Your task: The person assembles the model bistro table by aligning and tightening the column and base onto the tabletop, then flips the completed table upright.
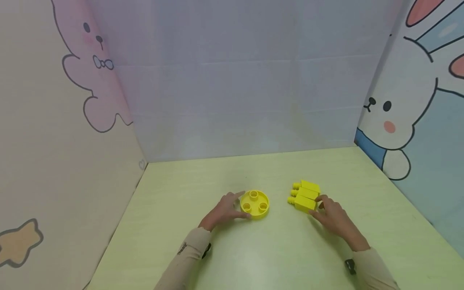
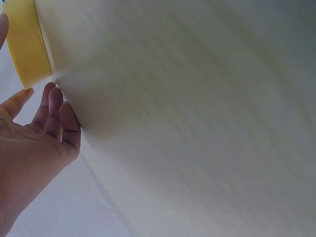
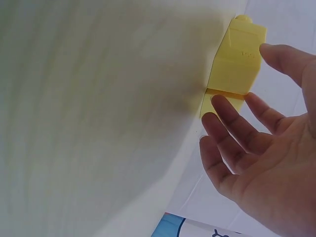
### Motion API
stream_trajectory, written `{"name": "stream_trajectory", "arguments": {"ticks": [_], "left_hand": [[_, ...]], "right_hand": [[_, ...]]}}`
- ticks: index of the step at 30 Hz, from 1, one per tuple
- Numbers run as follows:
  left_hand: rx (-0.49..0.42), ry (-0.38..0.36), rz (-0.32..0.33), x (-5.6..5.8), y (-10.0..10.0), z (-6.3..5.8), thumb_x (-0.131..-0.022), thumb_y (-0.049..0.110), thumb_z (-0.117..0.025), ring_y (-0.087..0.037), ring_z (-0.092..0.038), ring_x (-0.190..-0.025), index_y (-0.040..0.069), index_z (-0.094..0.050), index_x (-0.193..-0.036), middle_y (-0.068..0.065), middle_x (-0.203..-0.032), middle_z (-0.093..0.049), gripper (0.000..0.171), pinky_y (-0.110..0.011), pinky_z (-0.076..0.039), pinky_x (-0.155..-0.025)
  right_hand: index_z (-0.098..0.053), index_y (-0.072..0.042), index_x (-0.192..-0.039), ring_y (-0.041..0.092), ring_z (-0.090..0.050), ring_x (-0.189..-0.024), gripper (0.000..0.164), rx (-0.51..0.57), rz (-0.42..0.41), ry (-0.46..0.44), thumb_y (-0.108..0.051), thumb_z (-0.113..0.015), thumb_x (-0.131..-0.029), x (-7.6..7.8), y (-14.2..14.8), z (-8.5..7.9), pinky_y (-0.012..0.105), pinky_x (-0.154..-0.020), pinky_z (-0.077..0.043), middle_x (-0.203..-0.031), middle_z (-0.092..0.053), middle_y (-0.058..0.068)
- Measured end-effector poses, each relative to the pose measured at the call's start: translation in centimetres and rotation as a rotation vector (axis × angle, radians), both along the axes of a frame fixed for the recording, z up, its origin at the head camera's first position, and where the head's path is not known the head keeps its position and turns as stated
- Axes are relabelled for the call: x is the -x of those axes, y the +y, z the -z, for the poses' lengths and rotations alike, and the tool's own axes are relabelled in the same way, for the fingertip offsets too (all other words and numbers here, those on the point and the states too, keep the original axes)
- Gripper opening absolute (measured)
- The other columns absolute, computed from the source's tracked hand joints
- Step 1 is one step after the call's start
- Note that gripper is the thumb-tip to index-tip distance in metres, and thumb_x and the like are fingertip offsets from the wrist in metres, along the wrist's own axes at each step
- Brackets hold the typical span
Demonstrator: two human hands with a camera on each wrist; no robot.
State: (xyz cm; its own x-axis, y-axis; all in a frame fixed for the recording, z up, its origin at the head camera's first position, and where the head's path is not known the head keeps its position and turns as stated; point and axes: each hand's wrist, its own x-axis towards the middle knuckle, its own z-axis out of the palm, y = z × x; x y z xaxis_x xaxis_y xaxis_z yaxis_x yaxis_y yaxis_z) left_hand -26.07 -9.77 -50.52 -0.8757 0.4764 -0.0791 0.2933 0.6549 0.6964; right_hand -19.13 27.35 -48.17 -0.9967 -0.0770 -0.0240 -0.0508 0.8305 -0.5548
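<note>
A yellow round piece (image 1: 255,204), a shallow disc with three raised ring-shaped studs on top, lies on the table. My left hand (image 1: 226,209) is at its left side, index finger by the far rim and thumb along the near rim. In the left wrist view a fingertip meets the lower corner of the disc (image 2: 29,47). Three yellow blocks (image 1: 306,196) with knobbed pegs pointing left lie side by side. My right hand (image 1: 333,217) is at their right ends, thumb at the nearest block (image 3: 238,59) and fingers loosely bent beside it.
The pale yellow-green table (image 1: 268,257) carries both sets of pieces. A plain light cloth wall (image 1: 232,80) stands behind it. Side panels with a printed pink figure (image 1: 105,100) and a white rabbit (image 1: 402,104) flank the table.
</note>
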Motion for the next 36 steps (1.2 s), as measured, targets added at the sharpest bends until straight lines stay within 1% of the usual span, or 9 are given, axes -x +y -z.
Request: {"name": "stream_trajectory", "arguments": {"ticks": [6,10,14,19,21,24,26,30,36], "left_hand": [[0.014,0.019,0.017,-0.1,0.0,-0.1,-0.083,0.043,-0.087,-0.027,-0.047,-0.104,0.007,-0.044,-0.157,-0.011,-0.115,-0.053,0.093,-0.044,-0.046,-0.087],[0.016,0.020,0.020,-0.1,0.0,-0.1,-0.083,0.043,-0.086,-0.027,-0.046,-0.105,0.007,-0.044,-0.157,-0.012,-0.117,-0.053,0.093,-0.045,-0.046,-0.088],[0.016,0.012,0.016,-0.1,0.0,0.0,-0.083,0.045,-0.086,-0.027,-0.046,-0.107,0.009,-0.043,-0.158,-0.013,-0.120,-0.053,0.093,-0.046,-0.045,-0.090],[0.021,0.011,0.014,0.0,-0.1,0.1,-0.084,0.046,-0.085,-0.027,-0.045,-0.106,0.010,-0.042,-0.159,-0.012,-0.118,-0.052,0.093,-0.044,-0.045,-0.089],[0.026,0.010,0.012,0.0,-0.1,0.1,-0.084,0.046,-0.085,-0.027,-0.046,-0.105,0.011,-0.042,-0.159,-0.011,-0.117,-0.052,0.093,-0.044,-0.045,-0.088],[0.033,0.008,0.007,-0.1,0.1,-0.1,-0.084,0.045,-0.085,-0.028,-0.046,-0.106,0.011,-0.042,-0.159,-0.011,-0.117,-0.052,0.093,-0.046,-0.046,-0.088],[0.035,0.004,0.004,-0.1,0.1,-0.2,-0.084,0.045,-0.085,-0.029,-0.046,-0.107,0.012,-0.042,-0.159,-0.012,-0.118,-0.052,0.093,-0.046,-0.046,-0.089],[0.034,-0.002,0.000,0.0,0.1,-0.2,-0.084,0.045,-0.085,-0.029,-0.046,-0.107,0.013,-0.041,-0.159,-0.014,-0.120,-0.052,0.093,-0.046,-0.046,-0.090],[0.027,-0.008,0.003,-0.1,0.2,-0.2,-0.084,0.045,-0.085,-0.029,-0.047,-0.109,0.012,-0.042,-0.159,-0.015,-0.122,-0.053,0.093,-0.048,-0.046,-0.091]], "right_hand": [[-0.052,0.015,-0.125,0.037,-0.061,-0.094,0.049,-0.034,-0.021,-0.027,-0.020,-0.071,-0.097,0.3,-0.1,0.0,0.053,-0.080,-0.053,-0.108,-0.063,0.027],[-0.056,0.015,-0.124,0.037,-0.059,-0.095,0.047,-0.065,-0.024,-0.016,-0.020,-0.072,-0.097,0.5,-0.3,0.1,0.053,-0.081,-0.052,-0.107,-0.062,0.025],[-0.062,0.012,-0.118,0.034,-0.056,-0.091,0.043,-0.055,-0.019,0.059,-0.022,-0.075,-0.095,0.3,-0.7,0.0,0.050,-0.077,-0.051,-0.106,-0.058,0.023],[-0.065,0.009,-0.110,0.029,-0.050,-0.087,0.040,-0.010,-0.015,0.218,-0.023,-0.079,-0.090,0.2,-2.1,-1.0,0.044,-0.075,-0.045,-0.100,-0.054,0.016],[-0.066,0.009,-0.109,0.029,-0.050,-0.088,0.038,0.005,-0.029,0.280,-0.021,-0.081,-0.089,0.2,-2.8,-1.6,0.044,-0.076,-0.044,-0.099,-0.053,0.015],[-0.067,0.007,-0.108,0.029,-0.051,-0.090,0.035,0.039,-0.079,0.346,-0.018,-0.081,-0.089,0.5,-3.9,-2.4,0.046,-0.078,-0.046,-0.100,-0.053,0.014],[-0.067,0.007,-0.108,0.029,-0.052,-0.091,0.033,0.067,-0.120,0.370,-0.017,-0.081,-0.089,0.6,-4.6,-2.7,0.047,-0.080,-0.048,-0.101,-0.054,0.014],[-0.068,0.004,-0.110,0.029,-0.055,-0.095,0.031,0.110,-0.193,0.380,-0.017,-0.080,-0.091,1.1,-6.1,-3.2,0.049,-0.083,-0.050,-0.105,-0.055,0.012],[-0.069,0.000,-0.109,0.027,-0.057,-0.097,0.028,0.131,-0.247,0.403,-0.018,-0.080,-0.092,1.7,-7.9,-3.4,0.043,-0.080,-0.050,-0.107,-0.056,0.010]]}}
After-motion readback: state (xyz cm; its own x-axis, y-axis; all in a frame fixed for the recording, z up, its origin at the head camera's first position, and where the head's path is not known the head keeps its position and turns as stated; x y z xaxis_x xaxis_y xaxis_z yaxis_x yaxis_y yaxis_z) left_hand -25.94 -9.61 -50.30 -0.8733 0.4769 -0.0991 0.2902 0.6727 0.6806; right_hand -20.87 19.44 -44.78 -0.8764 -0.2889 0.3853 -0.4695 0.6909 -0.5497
